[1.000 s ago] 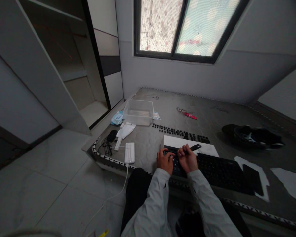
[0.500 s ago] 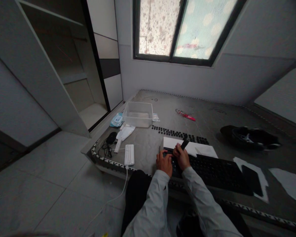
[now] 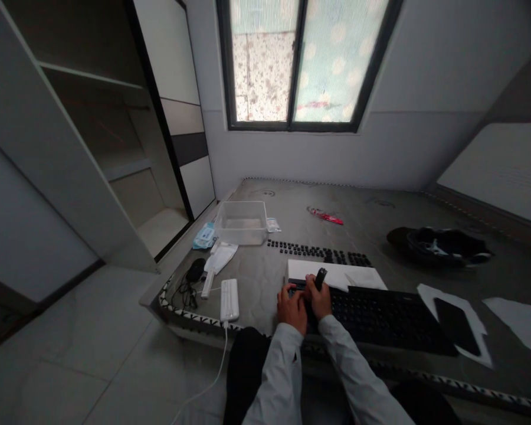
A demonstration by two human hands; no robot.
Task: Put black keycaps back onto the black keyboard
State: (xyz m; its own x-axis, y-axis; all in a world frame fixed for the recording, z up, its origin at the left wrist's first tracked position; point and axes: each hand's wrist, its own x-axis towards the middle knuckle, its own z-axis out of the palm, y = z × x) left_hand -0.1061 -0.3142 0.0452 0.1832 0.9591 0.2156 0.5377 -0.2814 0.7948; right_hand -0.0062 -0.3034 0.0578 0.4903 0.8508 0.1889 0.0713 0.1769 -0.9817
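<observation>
A black keyboard [image 3: 380,319] lies along the front edge of the mattress. At its left end, my left hand [image 3: 292,308] rests with bent, slightly parted fingers on the keys. My right hand [image 3: 319,300] is closed around a thick black handle [image 3: 321,277] that points up and away; its lower end is hidden by my fingers, so its kind does not show. Both hands sit close together. Behind the keyboard is a white box [image 3: 336,274], and beyond that lie rows of loose black keycaps [image 3: 318,252].
A clear plastic bin [image 3: 242,227] stands at the back left, near a blue packet [image 3: 204,235]. Left of me are a white power strip [image 3: 229,300] and a black mouse [image 3: 196,270]. A phone [image 3: 456,324], a dark cap [image 3: 438,247] and a red item [image 3: 331,218] lie around.
The head view has tilted up and turned slightly right, so the scene sits lower and further left. My hands stay at the keyboard's left end, and the black handle now stands more upright.
</observation>
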